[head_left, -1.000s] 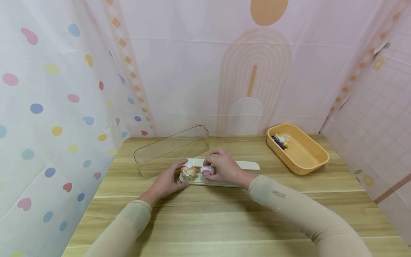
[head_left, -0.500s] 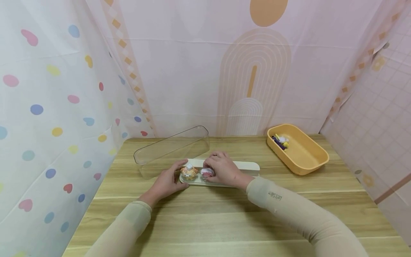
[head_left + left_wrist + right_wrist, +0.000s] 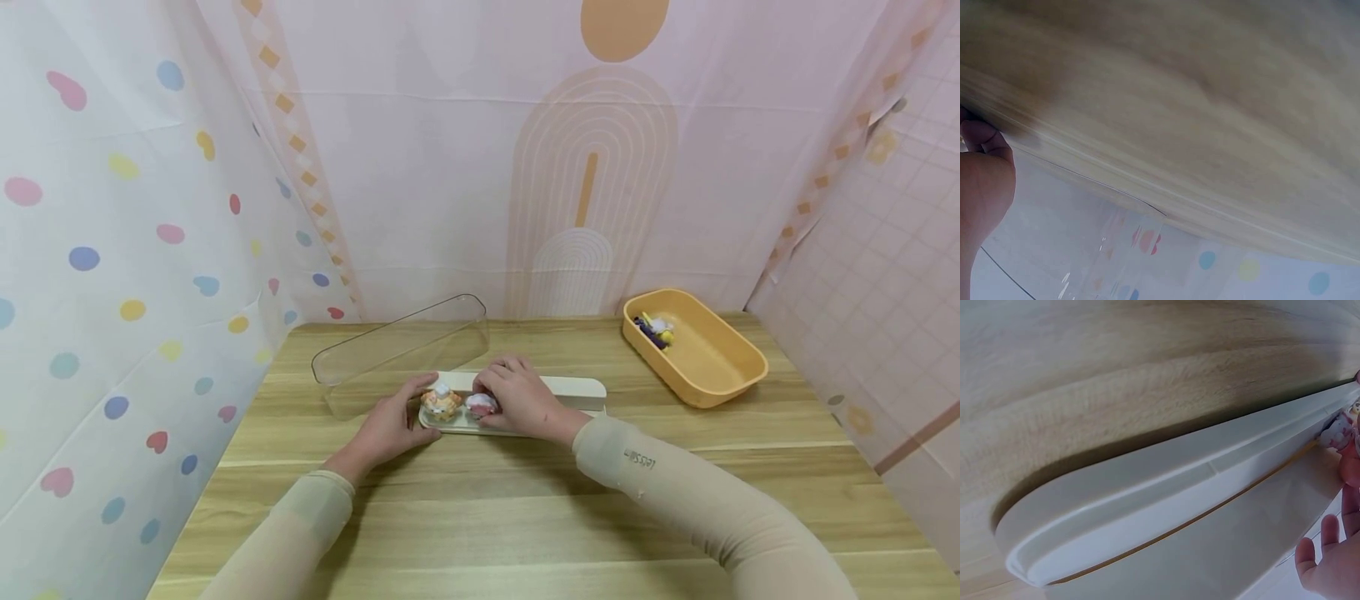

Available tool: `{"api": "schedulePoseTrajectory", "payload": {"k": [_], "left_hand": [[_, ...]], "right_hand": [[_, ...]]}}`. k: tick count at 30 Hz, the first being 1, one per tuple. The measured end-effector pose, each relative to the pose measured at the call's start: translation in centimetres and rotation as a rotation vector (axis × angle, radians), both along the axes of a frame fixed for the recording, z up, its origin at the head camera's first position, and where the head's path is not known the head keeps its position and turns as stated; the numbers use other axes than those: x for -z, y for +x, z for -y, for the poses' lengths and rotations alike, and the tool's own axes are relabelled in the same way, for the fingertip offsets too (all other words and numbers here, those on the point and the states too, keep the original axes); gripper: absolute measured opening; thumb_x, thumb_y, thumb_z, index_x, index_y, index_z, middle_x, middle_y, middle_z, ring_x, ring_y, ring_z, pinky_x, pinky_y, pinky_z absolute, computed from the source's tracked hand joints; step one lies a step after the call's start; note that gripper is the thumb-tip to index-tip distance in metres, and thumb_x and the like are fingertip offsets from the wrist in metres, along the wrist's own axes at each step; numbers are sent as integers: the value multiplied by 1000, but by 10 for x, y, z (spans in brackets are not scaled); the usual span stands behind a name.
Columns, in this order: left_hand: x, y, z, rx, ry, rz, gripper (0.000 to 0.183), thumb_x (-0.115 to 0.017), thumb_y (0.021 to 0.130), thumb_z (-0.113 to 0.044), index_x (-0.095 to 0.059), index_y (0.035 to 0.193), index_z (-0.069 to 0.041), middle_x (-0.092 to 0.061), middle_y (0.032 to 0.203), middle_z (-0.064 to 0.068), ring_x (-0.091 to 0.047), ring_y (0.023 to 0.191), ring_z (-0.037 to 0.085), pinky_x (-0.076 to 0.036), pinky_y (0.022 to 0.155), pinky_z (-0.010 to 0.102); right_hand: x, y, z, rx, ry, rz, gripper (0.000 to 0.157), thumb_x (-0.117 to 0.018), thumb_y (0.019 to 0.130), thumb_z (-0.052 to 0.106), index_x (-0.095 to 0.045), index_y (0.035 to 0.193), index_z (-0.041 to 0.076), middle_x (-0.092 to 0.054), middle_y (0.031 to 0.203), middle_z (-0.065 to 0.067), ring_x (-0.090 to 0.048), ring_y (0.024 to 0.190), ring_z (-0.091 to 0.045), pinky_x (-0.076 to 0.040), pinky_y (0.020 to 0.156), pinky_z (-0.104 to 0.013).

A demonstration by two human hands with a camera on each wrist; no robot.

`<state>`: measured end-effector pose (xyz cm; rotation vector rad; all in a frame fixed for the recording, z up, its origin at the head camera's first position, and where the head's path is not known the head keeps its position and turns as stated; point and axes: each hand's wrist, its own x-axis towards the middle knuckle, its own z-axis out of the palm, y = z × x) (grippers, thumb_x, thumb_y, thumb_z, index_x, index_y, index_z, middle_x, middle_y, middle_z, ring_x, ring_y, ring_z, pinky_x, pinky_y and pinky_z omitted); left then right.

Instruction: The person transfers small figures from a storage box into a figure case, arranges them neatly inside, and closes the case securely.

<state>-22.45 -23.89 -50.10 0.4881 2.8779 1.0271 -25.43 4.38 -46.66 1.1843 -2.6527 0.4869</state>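
Note:
A long, narrow white tray (image 3: 585, 388) with a raised back stands on the wooden table. My left hand (image 3: 386, 427) grips its left end, thumb at the front and fingers at the back. On that end stands an orange toy figurine (image 3: 442, 403) with a white top. Just to its right, my right hand (image 3: 525, 400) pinches a pink-and-white toy figurine (image 3: 481, 405) low over the tray; the fingers cover its right side. In the right wrist view, part of this figurine (image 3: 1337, 432) shows at the tray's inner edge. The left wrist view catches only part of my left hand (image 3: 986, 181).
A clear, dark-rimmed plastic cover (image 3: 405, 354) sits behind the tray on the left. At the back right is a yellow bin (image 3: 738, 371) with a small cluster of purple, white and yellow toys (image 3: 656, 331) inside. Patterned curtains (image 3: 435, 167) close off the back and sides.
My right hand has shifted slightly left with the pink-and-white figurine, which has turned and now sits closer to the orange one. My left hand keeps its place on the tray.

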Motion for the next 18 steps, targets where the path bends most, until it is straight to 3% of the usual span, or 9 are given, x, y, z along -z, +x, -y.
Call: {"api": "schedulePoseTrajectory", "payload": {"k": [18], "left_hand": [[-2, 1, -1, -11, -9, 6, 94, -92, 86, -25, -38, 164, -28, -62, 154, 13, -52, 64, 12, -45, 68, 29]], "right_hand": [[0, 1, -2, -4, -14, 89, 48, -90, 88, 42, -65, 121, 19, -70, 125, 0, -54, 136, -29, -38, 120, -56]]}}
